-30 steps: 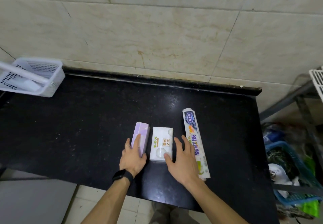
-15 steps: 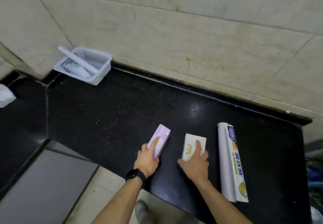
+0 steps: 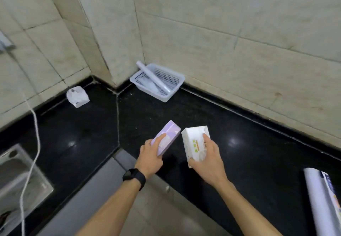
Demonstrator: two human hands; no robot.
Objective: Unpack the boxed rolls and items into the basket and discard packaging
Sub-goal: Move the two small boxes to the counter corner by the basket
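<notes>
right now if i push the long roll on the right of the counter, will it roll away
Probably: the long roll looks round and lies on a glossy counter. The printed wrapper along its right side might brake it. It looks straight and stiff, so likely no sag when lifted.

Person, 2 bare forearms [image 3: 118,204]: 1 black watch [image 3: 134,177] on a black strap at the left wrist, 1 thin pale ring [image 3: 147,142] on the left hand [image 3: 150,160].

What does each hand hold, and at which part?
Left hand grips the purple box around its near half; right hand grips the white box likewise.
</notes>
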